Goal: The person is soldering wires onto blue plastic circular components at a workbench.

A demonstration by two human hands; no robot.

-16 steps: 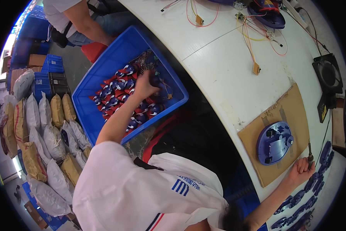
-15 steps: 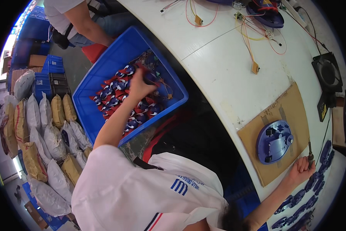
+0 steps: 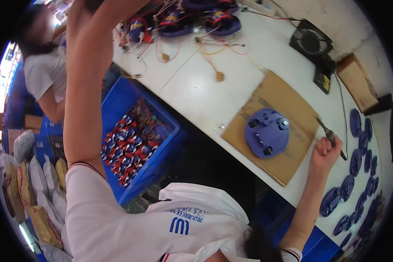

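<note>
My right hand (image 3: 324,153) is closed round a soldering iron (image 3: 329,133), its thin tip directed away from me above the cardboard's right edge. Left of it, a purple rounded plastic housing (image 3: 267,132) with black fittings and screw posts lies on a taped cardboard sheet (image 3: 236,135). My left arm rises across the left side of the view, and my left hand (image 3: 85,26) looms large and blurred at the top edge. Its fingers are cut off there. A dark shape shows beside it, and I cannot tell whether the hand holds it.
A blue tub (image 3: 172,131) left of the white table (image 3: 183,87) holds many red, white and blue parts. Wired housings (image 3: 222,26) sit at the far end. A black fan (image 3: 311,40) stands behind. Several purple housings (image 3: 347,187) line the right. A co-worker (image 3: 45,74) sits far left.
My left hand has left the blue tub and risen to the top edge. The whole view has shifted. My right hand still holds the soldering iron.
</note>
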